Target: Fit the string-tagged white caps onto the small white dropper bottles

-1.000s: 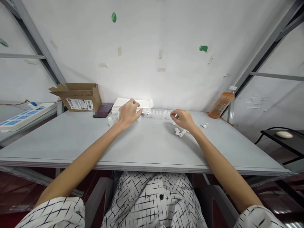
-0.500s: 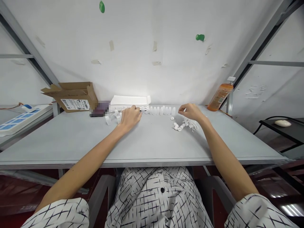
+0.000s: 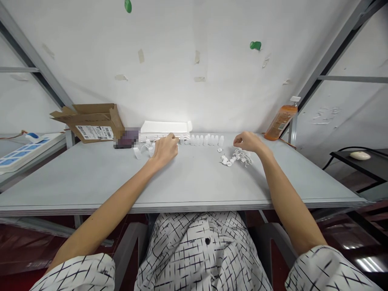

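Observation:
Several small translucent white bottles [image 3: 206,140] stand in a row along the back of the grey table. My left hand [image 3: 165,150] is at the row's left end, its fingers curled; whether it grips anything is too small to tell. Beside it on the left lie some white plastic pieces [image 3: 137,152]. Right of the row, my right hand [image 3: 247,142] hovers with fingertips together, and nothing can be made out between them. Below that hand is a pile of small white caps and stringy pieces [image 3: 241,157]. A single white cap [image 3: 220,150] lies left of the pile.
At the back left are an open cardboard box [image 3: 93,123], a blurred dark object [image 3: 127,138] and a white stack [image 3: 165,130]. An orange bottle [image 3: 281,121] leans at the back right. A power strip [image 3: 28,151] is at the far left.
My right hand has moved a little to the right, away from the row's end. My left hand has shifted slightly left, showing more of the bottle at that end.

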Demonstrator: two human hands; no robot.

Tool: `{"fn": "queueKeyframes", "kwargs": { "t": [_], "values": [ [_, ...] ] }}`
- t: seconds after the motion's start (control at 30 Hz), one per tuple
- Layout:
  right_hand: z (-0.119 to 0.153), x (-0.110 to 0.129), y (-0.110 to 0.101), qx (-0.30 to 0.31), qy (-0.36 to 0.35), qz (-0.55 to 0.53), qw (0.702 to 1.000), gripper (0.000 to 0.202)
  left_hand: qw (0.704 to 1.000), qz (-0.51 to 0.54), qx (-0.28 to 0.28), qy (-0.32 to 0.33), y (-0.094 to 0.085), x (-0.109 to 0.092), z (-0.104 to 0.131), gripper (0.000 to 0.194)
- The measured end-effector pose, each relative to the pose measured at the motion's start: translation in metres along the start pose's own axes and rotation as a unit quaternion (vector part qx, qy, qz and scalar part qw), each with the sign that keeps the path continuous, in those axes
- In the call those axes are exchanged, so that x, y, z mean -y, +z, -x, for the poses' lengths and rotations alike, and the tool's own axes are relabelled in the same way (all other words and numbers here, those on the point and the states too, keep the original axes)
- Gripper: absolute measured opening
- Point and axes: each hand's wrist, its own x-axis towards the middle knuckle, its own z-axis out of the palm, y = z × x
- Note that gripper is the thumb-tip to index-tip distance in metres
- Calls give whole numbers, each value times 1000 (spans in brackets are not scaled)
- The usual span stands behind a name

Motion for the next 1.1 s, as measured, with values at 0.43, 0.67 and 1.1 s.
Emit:
{"fn": "queueKeyframes", "kwargs": {
  "t": [0.43, 0.67, 1.1],
  "values": [
    [0, -7, -2, 98, 29, 11, 995, 12, 990, 127, -12, 55, 13, 7, -7, 34],
    [-6, -20, 1, 98, -4, -16, 995, 14, 991, 116, 11, 58, 11, 6, -3, 40],
    [-1, -15, -2, 85, 13, -29, 996, 10, 994, 23, 74, 83, 15, 1, -1, 48]
  ]
}}
